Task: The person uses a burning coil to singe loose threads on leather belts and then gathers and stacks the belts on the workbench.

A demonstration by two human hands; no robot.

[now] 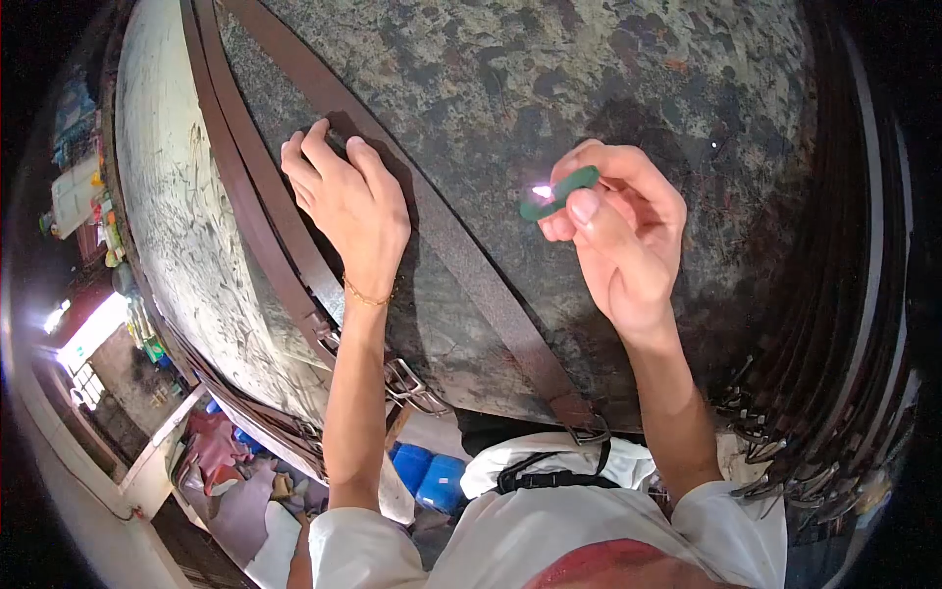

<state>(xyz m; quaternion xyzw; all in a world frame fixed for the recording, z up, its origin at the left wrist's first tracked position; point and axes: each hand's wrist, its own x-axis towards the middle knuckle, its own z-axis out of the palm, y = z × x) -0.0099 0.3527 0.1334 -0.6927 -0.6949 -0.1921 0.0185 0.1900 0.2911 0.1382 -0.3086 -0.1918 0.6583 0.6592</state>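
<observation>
My right hand [633, 211] is raised over the mottled work surface [599, 88], its thumb and fingers closed on a small green lighter [581, 180]. A bright white-violet glow, like a flame, shows at the lighter. My left hand [348, 191] rests palm down between brown leather belts, fingers bent and apart, with nothing seen in it. Beside its fingertips a long brown belt [461, 250] runs diagonally across the surface, its buckle [589, 430] at the near edge. More brown belts [240, 177] pass to the left of this hand, with buckles [407, 383] beside my forearm.
Many dark belts [844, 294] hang along the right side, buckles toward me. Below the surface's left edge lie leather pieces [221, 452] in a heap. Blue containers [432, 478] stand on the floor. A bright window [93, 334] is at far left.
</observation>
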